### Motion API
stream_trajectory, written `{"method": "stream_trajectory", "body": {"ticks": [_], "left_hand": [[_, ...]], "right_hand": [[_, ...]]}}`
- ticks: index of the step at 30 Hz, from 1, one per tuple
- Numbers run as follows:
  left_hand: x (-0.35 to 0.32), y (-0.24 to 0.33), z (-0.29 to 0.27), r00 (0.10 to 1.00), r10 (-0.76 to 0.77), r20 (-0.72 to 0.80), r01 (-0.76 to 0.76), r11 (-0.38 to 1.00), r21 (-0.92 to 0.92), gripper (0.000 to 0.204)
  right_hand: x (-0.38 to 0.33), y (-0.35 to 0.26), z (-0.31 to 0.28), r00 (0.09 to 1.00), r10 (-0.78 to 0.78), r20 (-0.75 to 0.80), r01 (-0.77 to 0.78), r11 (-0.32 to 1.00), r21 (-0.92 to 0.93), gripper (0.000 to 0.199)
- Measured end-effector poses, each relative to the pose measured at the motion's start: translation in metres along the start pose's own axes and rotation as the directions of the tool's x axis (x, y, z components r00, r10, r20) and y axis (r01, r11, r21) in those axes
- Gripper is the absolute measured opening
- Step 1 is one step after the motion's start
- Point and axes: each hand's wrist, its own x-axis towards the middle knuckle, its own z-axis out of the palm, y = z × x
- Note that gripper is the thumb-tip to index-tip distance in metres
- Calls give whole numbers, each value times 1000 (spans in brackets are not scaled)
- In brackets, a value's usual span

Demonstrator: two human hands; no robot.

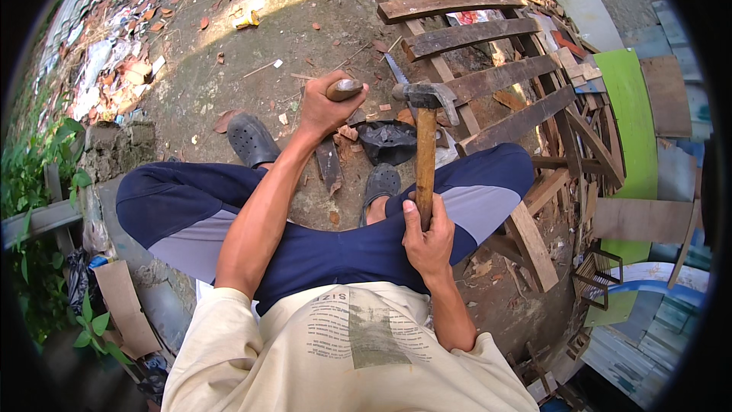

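A claw hammer (425,160) stands nearly upright over my right thigh. My right hand (428,238) grips the lower part of its wooden handle, and its dark metal head is at the top. In front of me, my left hand (326,105) is closed around a thick, rounded wooden handle (345,90). Only the handle's blunt end shows; whatever it belongs to is hidden by the fist. Below that hand, a dark piece of wood (329,166) rests on the ground between my feet, with wood chips beside it.
A black container (387,142) lies just ahead. Behind it is a toothed saw blade (396,69). A slatted wooden frame (488,52) leans at the right, near a green panel (627,137). Low blockwork (118,152) and plants (46,175) border the left. Litter covers the far ground.
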Motion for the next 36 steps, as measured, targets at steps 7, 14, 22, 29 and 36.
{"method": "stream_trajectory", "body": {"ticks": [7,14,22,29,36], "left_hand": [[1,0,0,999,37,6,-37,999,-19,25],[2,-1,0,1000,30,7,-30,999,-39,22],[1,-1,-1,999,25,35,-23,999,-34,23],[1,-1,-2,999,17,50,-16,1000,-27,22],[3,-5,0,997,39,69,-37,999,-40,21]], "right_hand": [[-1,1,0,1000,21,5,-21,1000,2,19],[0,0,0,1000,10,11,-10,1000,0,20],[-1,2,1,999,27,18,-27,1000,12,21],[-1,0,1,1000,0,9,0,1000,5,21],[1,-9,-4,999,-27,26,27,999,-27,20]]}}
